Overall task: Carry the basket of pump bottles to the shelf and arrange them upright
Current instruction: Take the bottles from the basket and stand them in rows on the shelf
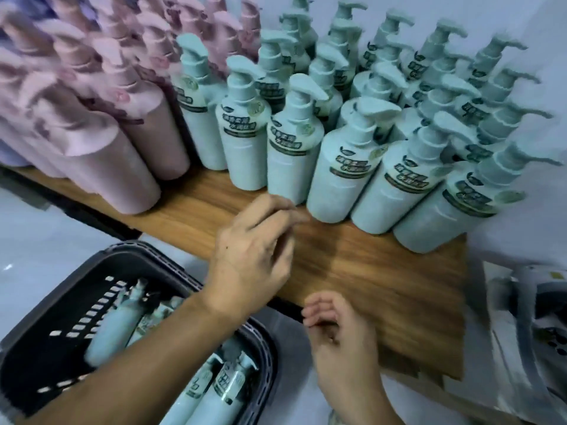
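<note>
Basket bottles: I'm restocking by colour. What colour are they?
The bottles are pale mint green; head view.

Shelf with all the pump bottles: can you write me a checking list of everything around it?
Surface: wooden shelf, front part bare.
Job's things: teal pump bottles upright on the shelf; more teal bottles lying in the dark basket below.
Clutter: pink pump bottles standing on the shelf's left side.
Hands: left hand over the shelf, fingers relaxed, holding nothing; right hand loosely curled, holding nothing.
Cables: nothing seen.
Surroundings: pale floor; blurred white object at right, cannot tell what.
</note>
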Motion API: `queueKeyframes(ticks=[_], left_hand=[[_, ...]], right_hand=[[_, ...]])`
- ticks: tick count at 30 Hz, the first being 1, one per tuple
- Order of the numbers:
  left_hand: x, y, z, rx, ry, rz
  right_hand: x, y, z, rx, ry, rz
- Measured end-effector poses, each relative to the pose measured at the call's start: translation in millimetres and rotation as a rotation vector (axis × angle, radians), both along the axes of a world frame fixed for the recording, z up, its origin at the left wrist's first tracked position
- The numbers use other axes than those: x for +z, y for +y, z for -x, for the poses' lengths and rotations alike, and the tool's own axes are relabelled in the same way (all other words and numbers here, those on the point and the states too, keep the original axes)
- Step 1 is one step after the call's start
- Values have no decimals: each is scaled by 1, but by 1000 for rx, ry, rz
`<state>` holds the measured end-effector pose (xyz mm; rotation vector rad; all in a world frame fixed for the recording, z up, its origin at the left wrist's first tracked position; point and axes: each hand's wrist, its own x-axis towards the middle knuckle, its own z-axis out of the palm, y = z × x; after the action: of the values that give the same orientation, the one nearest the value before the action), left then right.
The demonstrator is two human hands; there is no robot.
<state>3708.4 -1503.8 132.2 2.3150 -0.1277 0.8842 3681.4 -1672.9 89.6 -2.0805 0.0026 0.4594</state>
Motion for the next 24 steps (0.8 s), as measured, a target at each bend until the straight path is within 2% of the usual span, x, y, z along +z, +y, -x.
queueKeyframes(ticks=[3, 5, 8, 11, 13, 16, 20, 24], left_hand=[[-56, 53, 66, 83, 370, 32], [-99, 95, 112, 195, 638, 55], [-159, 143, 183, 358, 1020, 74], [-205, 167, 239, 400, 1262, 166], [-231, 182, 271, 451, 1357, 234], [-261, 201, 299, 563, 1403, 356], [-295, 220, 306, 626, 1435, 577], [-315, 243, 299, 619, 1404, 567]], right_hand=[[-25, 57, 33, 419, 256, 110], [-49, 88, 53, 561, 348, 149], [-97, 122, 82, 609, 498, 228], [-142, 141, 98, 548, 502, 368], [-167, 156, 111, 509, 496, 411], [-201, 174, 131, 429, 562, 444], [-225, 191, 151, 92, 468, 450], [-241, 217, 159, 105, 413, 517]])
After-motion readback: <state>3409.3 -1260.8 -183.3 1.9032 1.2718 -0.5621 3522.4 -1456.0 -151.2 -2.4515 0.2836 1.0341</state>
